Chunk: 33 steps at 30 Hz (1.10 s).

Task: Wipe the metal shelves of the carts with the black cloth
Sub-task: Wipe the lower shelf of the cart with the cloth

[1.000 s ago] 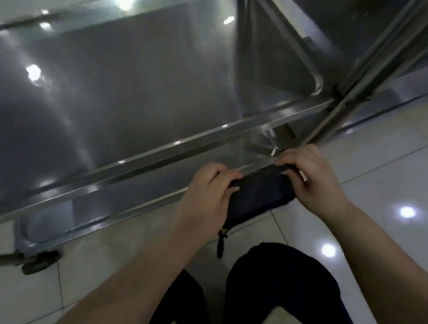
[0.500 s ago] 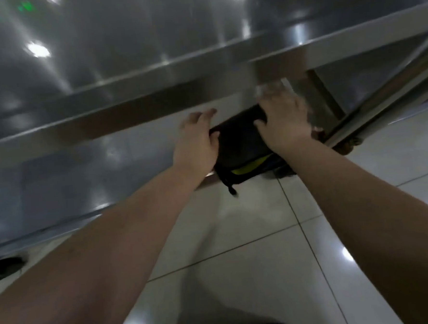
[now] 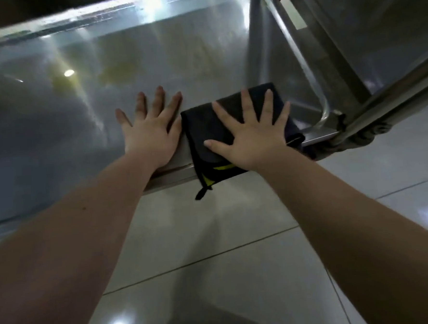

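The cloth is black and folded. It lies on the shelf, at the near edge and close to the right corner. Its near end hangs a little over the edge. There we see a yellow stripe and a small black loop that dangles down.

Our right hand lies flat on top of the cloth, with all its fingers straight and spread wide. It presses down and grips nothing. Our left hand lies flat on the bare shelf just beside the cloth, on its left. Its fingers are straight and spread too, and it holds nothing. We cannot tell if its side touches the cloth.

The shelf is shiny grey metal. Bright lights shine back from it, and farther in we see some yellowish smears. By the right corner a thin bent bar runs along the side. A thick round pole slants up to the right.

Below the shelf is a floor of pale shiny tiles with dark lines between them. Both our bare arms reach out over it.
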Each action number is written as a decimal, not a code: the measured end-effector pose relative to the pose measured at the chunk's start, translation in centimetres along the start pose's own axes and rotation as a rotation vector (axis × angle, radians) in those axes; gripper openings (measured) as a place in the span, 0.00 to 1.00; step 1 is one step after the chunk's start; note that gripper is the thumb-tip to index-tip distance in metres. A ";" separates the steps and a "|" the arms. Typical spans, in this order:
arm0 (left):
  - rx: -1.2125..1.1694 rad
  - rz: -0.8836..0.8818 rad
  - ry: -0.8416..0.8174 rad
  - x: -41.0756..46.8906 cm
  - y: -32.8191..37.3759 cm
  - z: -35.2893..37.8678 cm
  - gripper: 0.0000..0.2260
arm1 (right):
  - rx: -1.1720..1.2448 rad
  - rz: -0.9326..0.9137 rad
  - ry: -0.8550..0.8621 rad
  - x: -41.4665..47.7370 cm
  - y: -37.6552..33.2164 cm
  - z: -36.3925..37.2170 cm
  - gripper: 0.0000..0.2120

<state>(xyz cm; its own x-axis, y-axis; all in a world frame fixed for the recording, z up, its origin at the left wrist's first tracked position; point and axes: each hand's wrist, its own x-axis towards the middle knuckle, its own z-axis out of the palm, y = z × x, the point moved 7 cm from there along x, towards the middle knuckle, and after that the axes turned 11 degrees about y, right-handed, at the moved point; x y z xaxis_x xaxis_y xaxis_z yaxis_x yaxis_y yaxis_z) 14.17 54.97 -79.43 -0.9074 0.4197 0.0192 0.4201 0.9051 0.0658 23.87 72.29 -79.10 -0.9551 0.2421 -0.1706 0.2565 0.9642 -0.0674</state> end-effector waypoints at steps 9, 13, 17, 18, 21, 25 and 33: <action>-0.049 -0.004 0.021 0.2 -0.5 -0.2 0.22 | 0.006 0.018 0.047 0.2 4.1 -1.0 0.39; -0.044 -0.004 0.052 0.1 -0.4 -0.2 0.23 | -0.035 0.182 -0.005 0.0 10.3 -1.8 0.45; -0.020 -0.006 0.032 0.2 -0.2 -0.1 0.23 | -0.009 0.150 -0.030 -0.1 6.2 -1.5 0.42; -0.019 -0.004 0.031 0.1 -0.2 -0.1 0.23 | 0.001 0.116 -0.032 -0.2 4.0 -1.1 0.41; -0.024 0.002 0.048 0.0 -0.3 0.0 0.23 | -0.016 0.026 -0.024 -0.5 -1.7 -0.3 0.40; -0.036 -0.003 0.067 0.1 -0.3 -0.2 0.23 | -0.106 -0.058 0.019 -1.1 -2.9 -0.8 0.33; 0.007 0.010 0.026 0.1 -0.3 0.4 0.25 | 0.008 -0.111 0.086 5.3 -3.2 -0.8 0.31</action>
<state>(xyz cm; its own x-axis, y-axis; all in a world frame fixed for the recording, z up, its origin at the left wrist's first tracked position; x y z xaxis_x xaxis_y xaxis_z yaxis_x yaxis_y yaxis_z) 13.95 54.77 -79.83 -0.9030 0.4272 0.0461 0.4293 0.9012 0.0589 17.85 70.56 -79.04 -0.9868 0.1422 -0.0772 0.1489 0.9849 -0.0888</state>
